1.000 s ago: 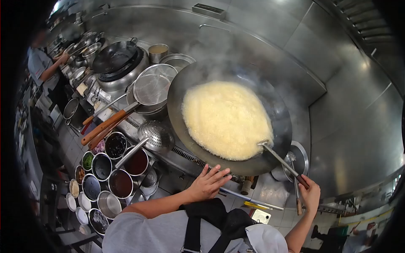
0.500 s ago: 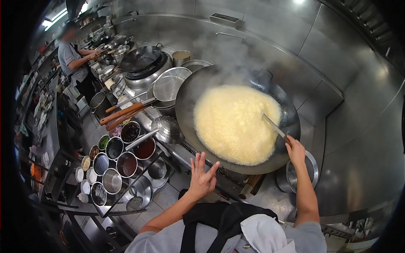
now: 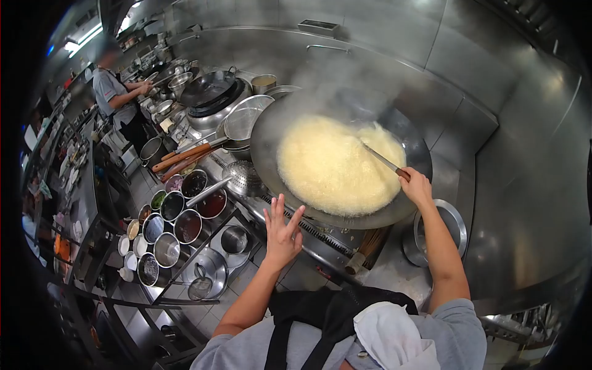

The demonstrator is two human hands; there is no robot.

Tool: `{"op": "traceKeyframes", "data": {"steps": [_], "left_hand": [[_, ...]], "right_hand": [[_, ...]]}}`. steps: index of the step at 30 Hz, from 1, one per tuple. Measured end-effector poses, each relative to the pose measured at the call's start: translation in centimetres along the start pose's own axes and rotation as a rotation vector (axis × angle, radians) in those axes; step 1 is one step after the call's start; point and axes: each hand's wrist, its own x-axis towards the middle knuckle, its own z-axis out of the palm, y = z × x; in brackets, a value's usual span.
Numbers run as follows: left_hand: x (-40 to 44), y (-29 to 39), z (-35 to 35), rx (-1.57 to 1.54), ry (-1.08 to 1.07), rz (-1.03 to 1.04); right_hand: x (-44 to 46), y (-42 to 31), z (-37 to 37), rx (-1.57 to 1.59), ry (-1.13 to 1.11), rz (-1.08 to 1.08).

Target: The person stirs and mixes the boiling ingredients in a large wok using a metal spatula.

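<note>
A large dark wok (image 3: 262, 166) holds pale yellow, foaming liquid (image 3: 333, 166), and steam rises from it. My right hand (image 3: 417, 186) is closed around the wooden grip of a long-handled metal cooking tool (image 3: 385, 161). The tool's shaft slants down into the foam, which hides its head, so I cannot tell whether it is a ladle or a spatula. Off the wok's near-left edge, my left hand (image 3: 283, 237) is raised with fingers spread and nothing in it. A perforated skimmer (image 3: 242, 179) lies to the left of the wok.
Several round metal containers of sauces and seasonings (image 3: 188, 226) stand at left. Wooden-handled mesh strainers (image 3: 245, 117) rest beside the wok. A second wok (image 3: 206, 89) sits farther back. A metal pot (image 3: 453, 222) stands at right. Another person (image 3: 114, 92) works at the far left.
My right hand has moved up and left, carrying the tool's shaft farther into the foam. The foam bulges at its far-right side. My left hand stays raised; the camera view has shifted slightly.
</note>
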Motion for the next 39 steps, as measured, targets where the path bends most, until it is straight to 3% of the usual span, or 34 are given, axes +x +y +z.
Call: {"op": "traceKeyframes", "data": {"steps": [10, 15, 18, 21, 27, 29, 30, 35, 38, 39], "left_hand": [[0.2, -1.8, -0.4, -0.109, 0.071, 0.054], [1.6, -4.3, -2.2, -0.125, 0.117, 0.005], [2.7, -5.3, -3.6, -0.215, 0.176, 0.102], [2.4, -6.7, -4.2, -0.288, 0.082, 0.095], [2.8, -5.6, -5.3, -0.445, 0.019, 0.196], [3.0, -5.6, -5.6, -0.440, -0.004, 0.192], [3.4, -5.2, -5.9, -0.456, -0.014, 0.201], [4.4, -5.7, -6.8, -0.381, -0.031, 0.313], [4.5, -6.1, -7.1, -0.390, -0.083, 0.339], [4.8, -6.0, -7.2, -0.397, -0.102, 0.363]], "right_hand": [[-11.5, 3.7, -8.0, -0.031, -0.006, -0.016], [-18.3, -1.1, -13.9, -0.037, -0.021, 0.066], [-21.0, -3.8, -16.3, 0.031, -0.090, 0.144], [-23.0, -5.6, -17.3, 0.101, -0.115, 0.117], [-24.3, -7.5, -14.3, 0.345, -0.177, 0.139], [-23.8, -7.7, -11.1, 0.675, -0.212, 0.168], [-23.0, -8.5, -10.5, 0.695, -0.305, 0.177], [-18.7, -12.6, -3.0, 0.737, -0.340, 0.121], [-15.4, -15.3, 1.9, 0.822, -0.217, 0.055], [-13.8, -16.9, 2.4, 0.646, -0.179, 0.054]]}}
